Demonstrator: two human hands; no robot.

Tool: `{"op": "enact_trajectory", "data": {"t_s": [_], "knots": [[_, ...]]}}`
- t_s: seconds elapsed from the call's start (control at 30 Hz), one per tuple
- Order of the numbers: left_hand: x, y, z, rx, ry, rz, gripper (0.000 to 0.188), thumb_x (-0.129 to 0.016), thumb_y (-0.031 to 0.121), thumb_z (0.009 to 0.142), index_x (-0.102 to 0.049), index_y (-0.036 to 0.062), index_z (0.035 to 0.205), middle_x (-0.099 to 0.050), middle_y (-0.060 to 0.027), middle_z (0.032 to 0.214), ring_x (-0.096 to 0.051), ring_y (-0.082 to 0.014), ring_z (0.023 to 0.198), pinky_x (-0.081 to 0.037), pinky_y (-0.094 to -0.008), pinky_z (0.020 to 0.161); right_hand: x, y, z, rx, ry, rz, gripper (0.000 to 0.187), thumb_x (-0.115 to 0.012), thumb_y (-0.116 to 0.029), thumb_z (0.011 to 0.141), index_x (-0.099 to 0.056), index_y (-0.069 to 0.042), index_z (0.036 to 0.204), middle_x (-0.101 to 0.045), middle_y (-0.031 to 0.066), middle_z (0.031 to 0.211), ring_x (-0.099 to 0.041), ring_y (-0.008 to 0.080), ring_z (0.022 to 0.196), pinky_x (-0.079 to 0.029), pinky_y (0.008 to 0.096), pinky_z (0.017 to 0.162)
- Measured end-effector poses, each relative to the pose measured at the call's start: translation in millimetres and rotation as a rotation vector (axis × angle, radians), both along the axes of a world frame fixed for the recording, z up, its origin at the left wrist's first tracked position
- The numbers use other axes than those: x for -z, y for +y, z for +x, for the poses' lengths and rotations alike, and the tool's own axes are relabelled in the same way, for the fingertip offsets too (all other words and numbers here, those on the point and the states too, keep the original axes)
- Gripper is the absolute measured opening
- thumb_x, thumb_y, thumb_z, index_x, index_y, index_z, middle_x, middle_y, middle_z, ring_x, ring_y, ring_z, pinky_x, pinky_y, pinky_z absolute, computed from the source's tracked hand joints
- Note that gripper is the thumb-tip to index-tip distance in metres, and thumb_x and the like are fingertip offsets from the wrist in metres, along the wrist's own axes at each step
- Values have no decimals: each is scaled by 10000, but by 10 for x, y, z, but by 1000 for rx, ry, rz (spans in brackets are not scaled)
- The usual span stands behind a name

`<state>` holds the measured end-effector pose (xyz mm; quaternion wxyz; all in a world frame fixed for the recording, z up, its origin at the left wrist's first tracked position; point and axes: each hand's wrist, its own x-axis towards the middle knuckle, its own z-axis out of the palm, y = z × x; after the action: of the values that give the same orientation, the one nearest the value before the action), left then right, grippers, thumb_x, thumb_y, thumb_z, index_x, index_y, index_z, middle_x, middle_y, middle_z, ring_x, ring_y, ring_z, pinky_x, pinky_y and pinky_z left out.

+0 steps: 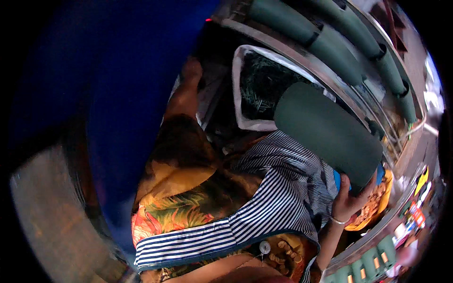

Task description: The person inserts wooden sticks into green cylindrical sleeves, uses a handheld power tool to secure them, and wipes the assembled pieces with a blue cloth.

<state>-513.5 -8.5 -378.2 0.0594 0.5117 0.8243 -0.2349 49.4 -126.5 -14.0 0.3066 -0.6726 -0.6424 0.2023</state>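
Note:
My right hand, with a bangle at the wrist, is closed round the near end of a dark green cylinder. Its thumb and fingers press on the lower edge. The cylinder lies tilted above my striped apron, its other end reaching over a white-rimmed bin. Dark green scraps or strands lie inside that bin. I cannot make out my left hand. A bare limb comes out of the brown patterned cloth toward the upper left, and looks like a leg.
Several more green cylinders lie in rows on a rack along the upper right, beside metal rods. A yellow container of brown pieces stands beyond my right hand. Smaller green rolls line the lower right. Large dark blue material fills the left.

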Motion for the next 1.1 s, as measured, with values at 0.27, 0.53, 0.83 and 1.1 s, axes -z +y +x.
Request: {"op": "enact_trajectory", "data": {"t_s": [0.27,0.53,0.83,1.1], "knots": [[-155,253,-193,-50,-96,147,412,-506,201,939,-471,18,1307,-522,-131,1258,-509,-282,1154,-392,-381,1010,-294,-330,53,384,-67,46,700,-732,-256,859,-379,17,1398,-464,166,1373,-469,280,1227,-396,411,1021],[-74,-117,-167,-142,-181,295,374,-491,197,948,-498,17,1275,-523,-135,1251,-503,-292,1153,-382,-387,1016,-167,51,160,342,-110,137,626,-724,-165,859,-416,28,1369,-479,169,1345,-503,291,1170,-414,406,1010],[-114,-201,260,-122,-289,631,337,-474,194,959,-528,16,1240,-523,-138,1243,-496,-303,1152,-370,-394,1023,2,191,34,253,264,35,711,-732,-79,826,-356,28,1419,-415,137,1410,-438,235,1249,-354,355,1048],[-2074,-174,2067,446,-1620,916,417,-604,152,843,-543,1,1227,-555,-163,1241,-539,-300,1121,-392,-431,1007,152,354,17,502,676,28,458,-631,-52,858,-478,9,1285,-572,64,1125,-537,152,1017,-442,292,909]]}}
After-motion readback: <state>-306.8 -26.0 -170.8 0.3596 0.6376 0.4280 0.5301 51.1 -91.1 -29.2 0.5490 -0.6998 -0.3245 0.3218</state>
